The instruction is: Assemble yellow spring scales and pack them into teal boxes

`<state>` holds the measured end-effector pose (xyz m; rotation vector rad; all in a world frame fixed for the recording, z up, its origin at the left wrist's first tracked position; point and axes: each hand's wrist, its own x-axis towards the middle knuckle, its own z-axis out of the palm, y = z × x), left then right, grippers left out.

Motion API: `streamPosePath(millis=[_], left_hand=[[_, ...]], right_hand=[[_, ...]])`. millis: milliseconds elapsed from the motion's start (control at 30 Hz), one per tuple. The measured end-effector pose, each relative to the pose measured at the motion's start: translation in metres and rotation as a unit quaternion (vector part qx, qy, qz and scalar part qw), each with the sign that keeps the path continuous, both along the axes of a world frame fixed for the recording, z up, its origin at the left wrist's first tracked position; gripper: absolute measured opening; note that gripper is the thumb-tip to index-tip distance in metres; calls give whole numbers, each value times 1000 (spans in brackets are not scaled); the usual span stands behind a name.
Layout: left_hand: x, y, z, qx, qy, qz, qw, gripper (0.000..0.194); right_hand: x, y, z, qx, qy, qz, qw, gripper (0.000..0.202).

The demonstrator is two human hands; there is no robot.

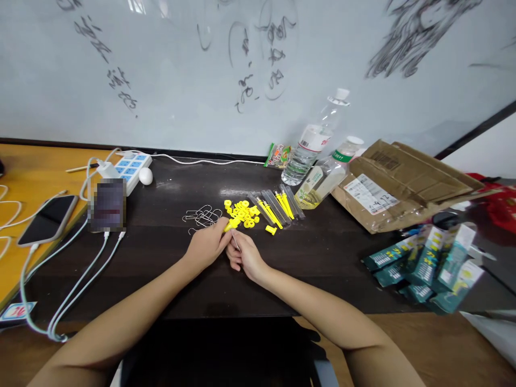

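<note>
Hands: the left hand (206, 244), fingers drawn together, pinches a yellow piece (231, 224); the right hand (249, 260), fingers curled inward, grips a slender pale item (235, 243) just below it, its full shape hidden by the fingers. The held piece is bright yellow, smooth, short and stubby, its lower end obscured; it lies over the near edge of a cluster of small yellow parts (244, 210), some ring-shaped with central holes. Immediately left, bent metal wires (205, 215) lie tangled. To the right, a single flanged yellow part (271, 230) rests on the dark counter (306, 263), near clear strips (276, 207) and slim yellow rods (284, 203). Beyond: two clear bottles (308, 148) (327, 177), both upright, and a green snack packet (278, 155). Far right: cardboard packaging (403, 183) and green boxes (427, 263). Far left: a white power strip (133, 169) and a phone (48, 219).
</note>
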<state>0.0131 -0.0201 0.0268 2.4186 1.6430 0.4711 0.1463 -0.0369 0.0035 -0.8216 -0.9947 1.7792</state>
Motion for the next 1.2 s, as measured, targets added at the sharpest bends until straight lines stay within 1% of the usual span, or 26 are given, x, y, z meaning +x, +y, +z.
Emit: streamPosePath(millis=[100, 200, 300, 400, 467, 567, 667, 733, 800, 900, 967, 1067, 1200], left_hand=[[0, -1, 1, 2, -1, 0, 1000, 28], [-2, -1, 5, -1, -25, 2, 1000, 25], [-4, -1, 8, -10, -86, 10, 996, 23], [-6, 0, 10, -25, -179, -18, 983, 22], [-6, 1, 9, -53, -245, -49, 967, 24], [-4, 0, 6, -129, -334, -76, 931, 27], [0, -3, 3, -185, -413, -79, 888, 28], [2, -5, 2, -192, -446, -72, 871, 28], [4, -7, 1, -178, -460, -63, 867, 27], [4, -7, -1, -164, -457, -61, 872, 25], [3, -5, -3, -178, -455, -71, 869, 24], [0, -2, -3, -211, -462, -88, 857, 23], [-2, -1, -4, -239, -472, -95, 843, 23]], right_hand=[[0, -1, 0, 8, 12, 13, 1000, 39], [1, -2, 3, 8, 33, 30, 999, 37], [3, -1, 5, 19, 37, 52, 998, 35], [4, 1, 6, 43, 9, 39, 998, 34], [5, 1, 6, 58, -8, 21, 998, 35], [6, 1, 7, 65, -18, 12, 998, 35], [6, 0, 10, 68, -13, 9, 998, 35], [7, 1, 13, 70, -10, 4, 997, 34], [7, 3, 15, 71, -14, 1, 997, 34], [9, 6, 16, 72, -29, 9, 997, 34], [12, 9, 16, 75, -44, 24, 996, 33], [18, 13, 16, 73, -56, 61, 994, 33], [25, 17, 20, 43, -50, 109, 992, 33]])
